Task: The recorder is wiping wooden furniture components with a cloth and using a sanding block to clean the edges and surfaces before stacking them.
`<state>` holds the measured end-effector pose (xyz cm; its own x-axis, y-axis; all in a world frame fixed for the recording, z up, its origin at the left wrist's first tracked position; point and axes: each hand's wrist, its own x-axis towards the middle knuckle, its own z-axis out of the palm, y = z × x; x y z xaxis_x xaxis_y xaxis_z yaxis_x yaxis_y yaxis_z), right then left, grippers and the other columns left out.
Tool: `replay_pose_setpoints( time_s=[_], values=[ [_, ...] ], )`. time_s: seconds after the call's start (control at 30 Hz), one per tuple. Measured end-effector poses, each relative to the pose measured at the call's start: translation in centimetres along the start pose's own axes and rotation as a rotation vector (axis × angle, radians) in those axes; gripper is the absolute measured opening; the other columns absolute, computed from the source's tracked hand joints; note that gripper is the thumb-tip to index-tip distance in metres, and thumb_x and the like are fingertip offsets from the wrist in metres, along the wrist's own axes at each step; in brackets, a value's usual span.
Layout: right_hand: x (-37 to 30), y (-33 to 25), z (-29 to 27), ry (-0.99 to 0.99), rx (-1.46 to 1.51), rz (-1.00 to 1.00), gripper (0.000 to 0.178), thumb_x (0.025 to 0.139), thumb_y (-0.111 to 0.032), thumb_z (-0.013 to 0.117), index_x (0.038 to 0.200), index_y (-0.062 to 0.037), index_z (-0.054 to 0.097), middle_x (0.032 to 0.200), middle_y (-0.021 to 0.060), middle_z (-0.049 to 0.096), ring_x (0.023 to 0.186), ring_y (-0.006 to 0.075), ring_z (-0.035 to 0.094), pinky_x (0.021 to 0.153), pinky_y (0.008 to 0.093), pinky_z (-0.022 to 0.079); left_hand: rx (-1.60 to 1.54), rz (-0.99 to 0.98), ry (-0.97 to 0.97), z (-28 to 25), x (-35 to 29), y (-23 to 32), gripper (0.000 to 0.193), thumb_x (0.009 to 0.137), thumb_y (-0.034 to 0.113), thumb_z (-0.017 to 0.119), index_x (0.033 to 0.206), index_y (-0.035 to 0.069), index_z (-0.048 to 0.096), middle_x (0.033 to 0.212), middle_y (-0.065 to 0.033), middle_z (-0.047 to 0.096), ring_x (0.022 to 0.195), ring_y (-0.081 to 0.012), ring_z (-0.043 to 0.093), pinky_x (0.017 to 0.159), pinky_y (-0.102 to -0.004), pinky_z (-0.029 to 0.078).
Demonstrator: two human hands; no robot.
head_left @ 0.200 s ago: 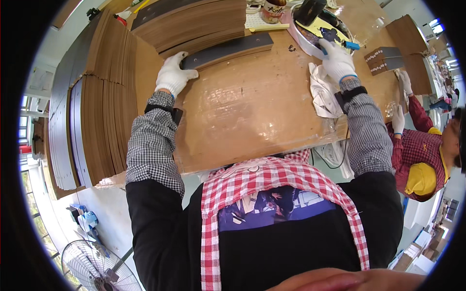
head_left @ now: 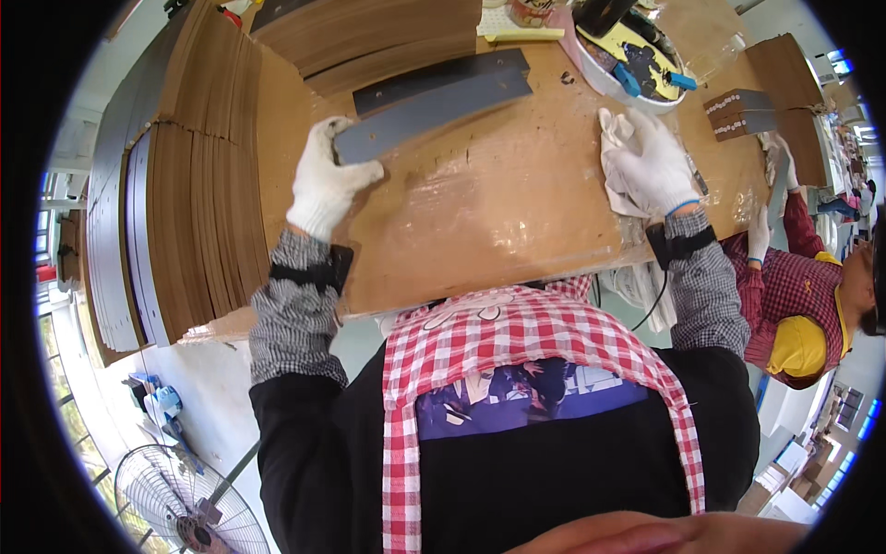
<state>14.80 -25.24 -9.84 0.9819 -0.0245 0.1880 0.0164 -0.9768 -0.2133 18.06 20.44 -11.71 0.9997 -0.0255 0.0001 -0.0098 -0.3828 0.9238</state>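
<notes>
My left hand point(head_left: 332, 180), in a white knit glove, grips the left end of a long dark grey board point(head_left: 443, 113) with small holes near its ends. Behind it and partly covered lies a similar dark board point(head_left: 388, 90). My right hand point(head_left: 657, 164), also gloved, is closed on a crumpled white cloth point(head_left: 620, 196) at the right of the table. Beyond that hand stands a round pale tub point(head_left: 583, 72) holding a yellow sheet smeared with black and two blue pieces point(head_left: 682, 81).
Tall stacks of brown-edged boards stand at the left point(head_left: 198, 222) and back point(head_left: 378, 42) of the table point(head_left: 461, 235). A jar point(head_left: 531, 11) stands near the tub. Small boards point(head_left: 741, 115) lie at right, near a co-worker's gloved hands point(head_left: 759, 233). A fan point(head_left: 189, 508) stands lower left.
My left hand has drawn the top board toward me, uncovering the board behind it. My right hand has moved from the tub to the cloth, and a blue piece now shows at the tub's near side.
</notes>
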Motion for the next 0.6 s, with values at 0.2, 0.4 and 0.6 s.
replay_pose_setpoints(
  time_s=[0.2, 0.4, 0.6],
  values=[
    [-1.9, 0.1, 4.1, -0.066, 0.019, 0.156, 0.050, 0.086, -0.024, 0.069, 0.133, -0.0066, 0.061, 0.132, 0.0208, 0.063, 0.124, 0.0354, 0.060, 0.105, 0.0396, 0.046, -0.315, -0.190, -0.169, 3.7, -6.4, -2.7, 0.081, 0.073, -0.011, 0.079, 0.142, -0.002, 0.039, 0.127, -0.0129, 0.056, 0.108, -0.0202, 0.062, 0.094, -0.0313, 0.055],
    [-1.1, -7.3, 3.0, -0.249, 0.606, 0.153, 0.038, 0.093, -0.026, 0.062, 0.125, -0.0070, 0.066, 0.117, 0.0151, 0.069, 0.110, 0.0271, 0.067, 0.092, 0.0350, 0.052, -0.738, -0.266, -0.274, 4.8, -7.8, -2.6, 0.072, 0.081, -0.017, 0.070, 0.143, -0.003, 0.037, 0.129, -0.0164, 0.057, 0.109, -0.0279, 0.066, 0.096, -0.0373, 0.058],
    [-1.9, -23.6, 5.5, 0.006, 0.590, -0.764, 0.031, 0.092, -0.040, 0.056, 0.091, -0.0123, 0.069, 0.097, 0.0134, 0.071, 0.090, 0.0327, 0.068, 0.081, 0.0449, 0.054, -0.565, -0.189, -0.292, 5.7, -7.4, -4.8, 0.066, 0.081, -0.011, 0.073, 0.139, 0.002, 0.046, 0.131, -0.0129, 0.059, 0.116, -0.0212, 0.063, 0.098, -0.0345, 0.056]
  ],
)
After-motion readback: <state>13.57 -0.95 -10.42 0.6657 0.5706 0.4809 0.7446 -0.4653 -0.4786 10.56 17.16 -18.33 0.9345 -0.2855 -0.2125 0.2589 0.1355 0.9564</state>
